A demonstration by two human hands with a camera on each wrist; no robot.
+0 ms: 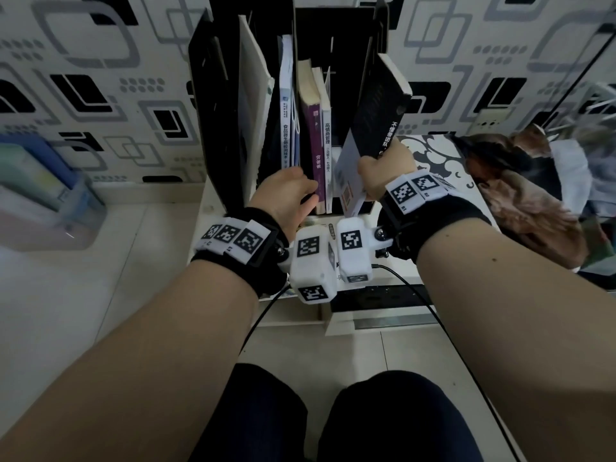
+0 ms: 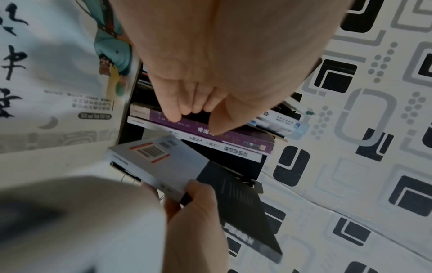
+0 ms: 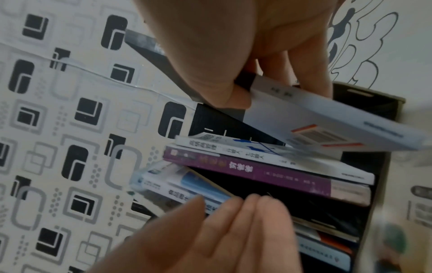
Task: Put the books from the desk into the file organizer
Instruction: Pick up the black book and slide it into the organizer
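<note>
The black file organizer (image 1: pixel 213 95) stands on the desk against the patterned wall. Its slots hold a large white book, a blue-white book (image 1: pixel 286 128), a purple book (image 1: pixel 315 135) and a thin white book (image 1: pixel 327 128). My right hand (image 1: pixel 380 171) grips the lower end of a black-and-white book (image 1: pixel 376 111), tilted, its bottom edge at the mouth of the right slot. In the wrist views that book (image 2: pixel 210 175) (image 3: pixel 327 120) hangs just in front of the stored ones. My left hand (image 1: pixel 308 191) reaches in with fairly straight fingers (image 2: pixel 173 110), thumb touching the purple book (image 2: pixel 245 138).
A book with an illustrated white cover (image 2: pixel 58 73) lies on the desk in front of the organizer, under my wrists. A translucent plastic file box (image 1: pixel 43 188) sits at the left. A black power strip (image 1: pixel 376 295) and cables run along the near desk edge. Something brown and furry (image 1: pixel 520 181) lies to the right.
</note>
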